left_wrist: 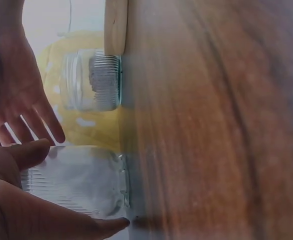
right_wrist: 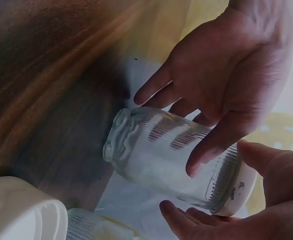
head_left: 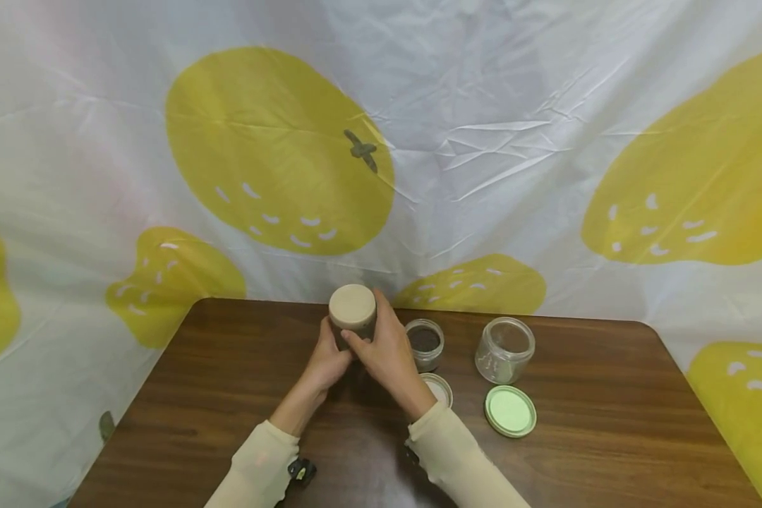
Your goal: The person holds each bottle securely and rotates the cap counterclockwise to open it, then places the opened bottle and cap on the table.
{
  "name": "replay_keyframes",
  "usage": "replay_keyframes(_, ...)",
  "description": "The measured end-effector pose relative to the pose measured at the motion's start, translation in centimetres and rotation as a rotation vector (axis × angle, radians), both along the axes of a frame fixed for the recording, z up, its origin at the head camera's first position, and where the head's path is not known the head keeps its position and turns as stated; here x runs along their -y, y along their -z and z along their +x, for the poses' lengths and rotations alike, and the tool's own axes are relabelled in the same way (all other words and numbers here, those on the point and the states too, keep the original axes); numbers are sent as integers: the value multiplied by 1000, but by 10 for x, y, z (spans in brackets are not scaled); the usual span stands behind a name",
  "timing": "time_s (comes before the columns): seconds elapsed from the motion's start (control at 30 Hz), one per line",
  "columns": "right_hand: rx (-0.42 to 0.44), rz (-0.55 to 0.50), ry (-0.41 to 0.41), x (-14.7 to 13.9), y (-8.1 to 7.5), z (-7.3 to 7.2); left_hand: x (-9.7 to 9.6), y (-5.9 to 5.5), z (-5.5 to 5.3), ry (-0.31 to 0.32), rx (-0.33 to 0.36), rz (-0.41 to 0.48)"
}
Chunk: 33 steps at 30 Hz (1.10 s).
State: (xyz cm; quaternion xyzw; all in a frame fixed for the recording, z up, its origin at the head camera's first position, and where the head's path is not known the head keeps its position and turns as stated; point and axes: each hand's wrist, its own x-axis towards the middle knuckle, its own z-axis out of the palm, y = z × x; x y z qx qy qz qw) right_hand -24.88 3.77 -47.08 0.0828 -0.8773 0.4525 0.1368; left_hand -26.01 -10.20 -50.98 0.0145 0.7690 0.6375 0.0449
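Note:
A ribbed glass jar [right_wrist: 156,155] with a cream lid [head_left: 352,305] stands upright between both hands near the table's back edge. Its base is close to the tabletop in the left wrist view. My left hand [head_left: 327,363] grips the jar's body from the left, thumb and fingers on opposite sides. From the right, my right hand [head_left: 387,349] holds the jar near its top, the thumb by the lid's lower edge. Beside that hand is a smaller glass jar [head_left: 424,347] with dark contents. A cream-rimmed lid [head_left: 444,386] lies before it, partly hidden by the right wrist.
Farther right, a clear glass jar [head_left: 504,353] without a lid stands on the brown wooden table [head_left: 609,409]. In front of it lies a light green lid [head_left: 510,410]. A white cloth [head_left: 457,212] with yellow fruit prints hangs behind the table.

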Motion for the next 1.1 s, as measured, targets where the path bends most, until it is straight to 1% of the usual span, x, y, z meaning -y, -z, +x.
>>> replay_keyframes(0.17,-26,-12,-3,1,1,-1,0,1,-1,5,-2,-11)
replay_keyframes(0.33,-24,-20,3,1,-1,-2,0,-1,-2,28,20,-9)
replay_keyframes(0.43,-24,-28,5,2,0,-3,0,-1,-2,26,-2,-12)
replay_keyframes(0.57,-43,-44,-4,4,2,-1,-1,-1,2,-6,-57,-6)
replay_keyframes(0.63,-61,-51,-8,3,0,1,-2,-1,5,-23,-78,-5)
replay_keyframes(0.77,-106,-78,-17,-1,-12,9,-6,-8,11,-52,-154,-16)
replay_keyframes(0.87,-142,-115,-30,-6,-25,17,-11,-18,16,-87,-251,-63)
replay_keyframes(0.93,-151,-146,-40,-9,-33,22,-14,-24,20,-110,-322,-109)
replay_keyframes(1.0,-143,-188,-53,-13,-41,29,-16,-30,24,-143,-402,-183)
replay_keyframes(1.1,-116,-277,-84,-19,-50,39,-18,-38,32,-181,-527,-274)
